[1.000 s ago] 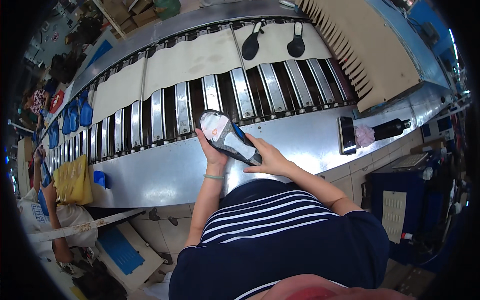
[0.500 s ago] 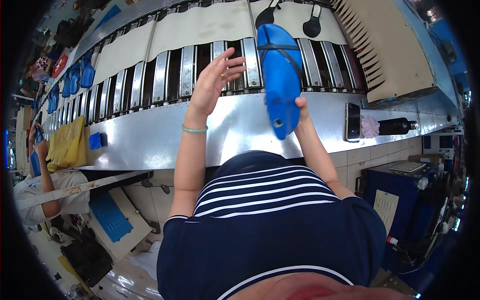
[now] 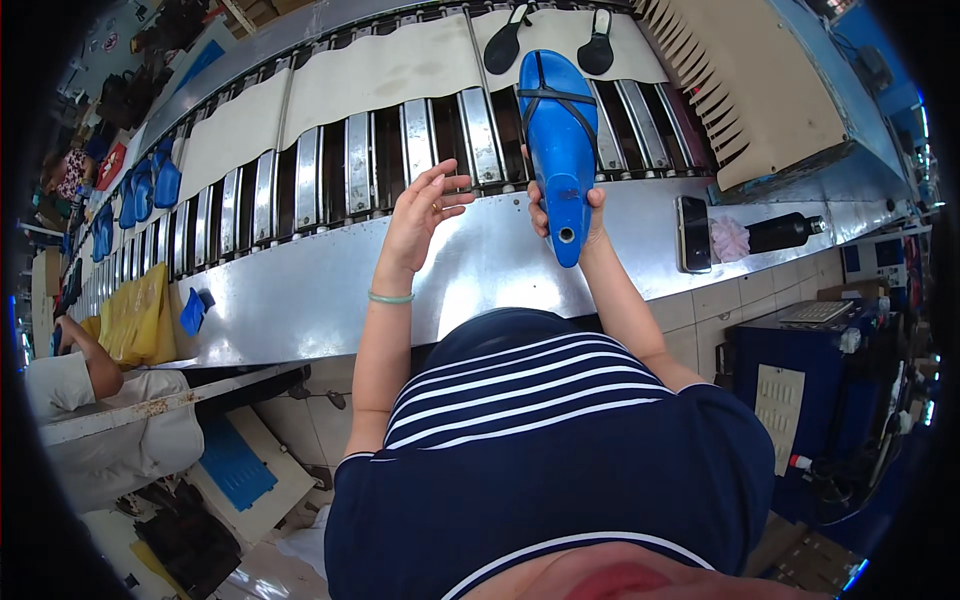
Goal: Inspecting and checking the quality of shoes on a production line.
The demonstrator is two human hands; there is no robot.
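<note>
A blue shoe last (image 3: 562,140) with thin black straps crossing over its front is held up over the edge of the conveyor (image 3: 350,165). My right hand (image 3: 590,212) is closed round its narrow heel end, where a round hole shows. To the left, my left hand (image 3: 428,222) is empty, its fingers loosely apart, above the metal ledge (image 3: 300,290). Farther off on the pale conveyor sheet lie two black shoe soles, one (image 3: 503,45) behind the last to the left and one (image 3: 597,50) to its right.
A phone (image 3: 692,234), a pink scrunchie (image 3: 729,240) and a black bottle (image 3: 783,232) lie on the ledge at right, beside a fringed machine opening (image 3: 695,90). More blue lasts (image 3: 165,175), yellow gloves (image 3: 140,315) and a co-worker's arm (image 3: 90,360) are at left.
My right hand has turned the last so its holed heel end faces me more. My left hand has lowered a little, away from the conveyor.
</note>
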